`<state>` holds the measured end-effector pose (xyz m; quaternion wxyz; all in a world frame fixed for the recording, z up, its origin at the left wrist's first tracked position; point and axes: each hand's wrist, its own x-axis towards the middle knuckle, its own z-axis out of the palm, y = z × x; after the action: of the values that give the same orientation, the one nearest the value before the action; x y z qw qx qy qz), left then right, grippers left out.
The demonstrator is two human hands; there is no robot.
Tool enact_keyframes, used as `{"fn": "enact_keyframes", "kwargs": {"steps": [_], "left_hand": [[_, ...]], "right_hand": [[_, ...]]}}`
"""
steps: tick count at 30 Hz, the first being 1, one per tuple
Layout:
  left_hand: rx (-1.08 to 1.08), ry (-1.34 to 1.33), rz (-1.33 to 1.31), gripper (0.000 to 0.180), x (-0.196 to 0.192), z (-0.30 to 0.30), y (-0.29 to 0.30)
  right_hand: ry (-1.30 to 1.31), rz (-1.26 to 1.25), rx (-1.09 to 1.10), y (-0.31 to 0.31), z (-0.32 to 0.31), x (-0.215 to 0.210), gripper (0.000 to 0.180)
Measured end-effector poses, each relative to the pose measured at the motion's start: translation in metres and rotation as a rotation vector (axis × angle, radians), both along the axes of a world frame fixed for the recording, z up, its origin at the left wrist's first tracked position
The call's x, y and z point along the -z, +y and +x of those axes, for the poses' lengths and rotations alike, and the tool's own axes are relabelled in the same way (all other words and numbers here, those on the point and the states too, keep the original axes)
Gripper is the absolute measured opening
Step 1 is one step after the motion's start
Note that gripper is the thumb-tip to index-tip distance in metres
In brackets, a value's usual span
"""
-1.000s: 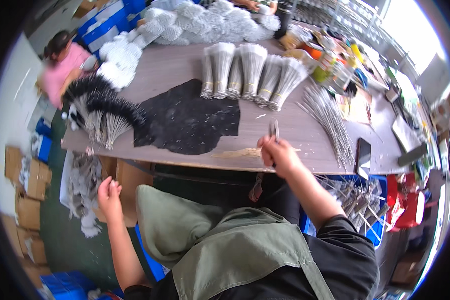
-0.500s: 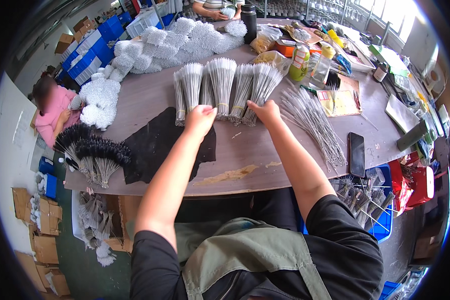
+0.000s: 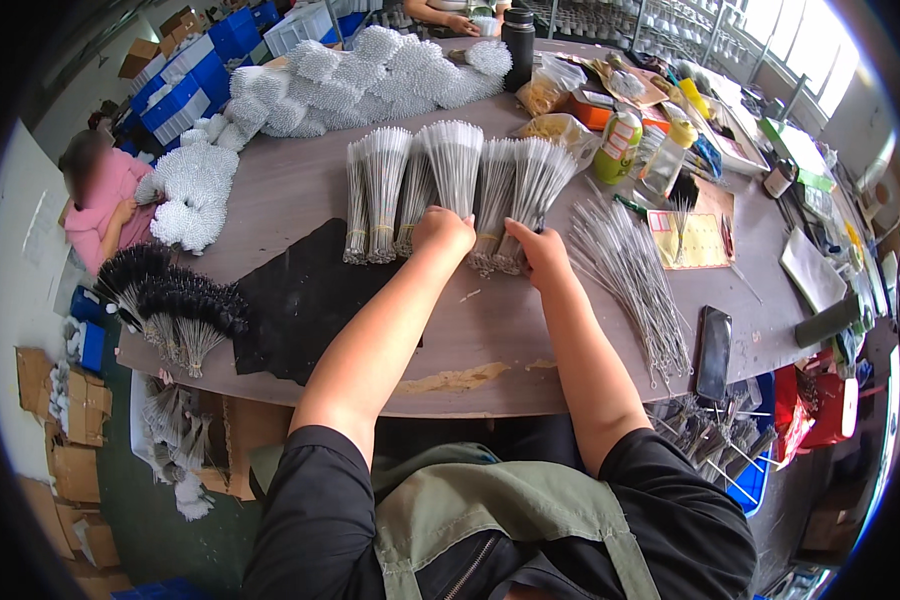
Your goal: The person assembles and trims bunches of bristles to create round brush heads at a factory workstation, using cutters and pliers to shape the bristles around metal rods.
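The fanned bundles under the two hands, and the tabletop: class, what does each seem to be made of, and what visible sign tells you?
Fanned bundles: probably thin metal wire stems with pale bristle tips; they look grey, stiff and straight. Tabletop: likely laminated board, matt grey-brown, chipped pale at the near edge.

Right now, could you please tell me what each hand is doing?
Left hand: closed on a bundle of white-tipped wire brushes.
Right hand: closed around the next brush bundle.

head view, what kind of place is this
Most likely a small workshop where wire brushes are assembled by hand. Both hands rest on tied bundles of white-tipped brushes on a long worktable, loose wire stems lie beside them, and heaps of finished white brushes sit further back.
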<state>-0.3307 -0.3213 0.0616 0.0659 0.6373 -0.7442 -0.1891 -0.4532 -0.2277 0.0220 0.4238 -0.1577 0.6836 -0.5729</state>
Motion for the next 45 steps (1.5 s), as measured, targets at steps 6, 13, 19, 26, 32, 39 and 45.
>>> {"fn": "enact_keyframes", "kwargs": {"steps": [6, 13, 19, 26, 32, 39, 45], "left_hand": [[0.104, 0.117, 0.259, 0.061, 0.018, 0.006, -0.021], [0.030, 0.966, 0.922, 0.039, 0.013, 0.011, -0.009], [0.047, 0.982, 0.710, 0.033, -0.006, 0.022, 0.014], [0.077, 0.949, 0.515, 0.048, -0.016, 0.072, 0.022], [0.307, 1.329, 0.207, 0.058, -0.016, 0.128, 0.050], [0.439, 1.247, -0.112, 0.048, -0.011, 0.188, 0.064], [0.216, 1.295, 0.053, 0.049, 0.058, 0.211, 0.067]], "right_hand": [[-0.295, -0.162, -0.048, -0.005, -0.016, 0.013, 0.045], [-0.500, -0.321, -0.092, 0.000, -0.019, 0.002, 0.042], [-0.555, -0.414, -0.148, 0.009, -0.011, -0.002, 0.038], [-0.604, -0.534, -0.294, 0.012, 0.031, -0.011, 0.034], [-0.046, -0.713, -0.507, 0.025, 0.067, -0.029, 0.033], [0.189, -0.761, -0.750, 0.029, 0.108, -0.027, 0.033], [0.270, -0.588, -0.801, 0.026, 0.131, 0.005, 0.041]]}}
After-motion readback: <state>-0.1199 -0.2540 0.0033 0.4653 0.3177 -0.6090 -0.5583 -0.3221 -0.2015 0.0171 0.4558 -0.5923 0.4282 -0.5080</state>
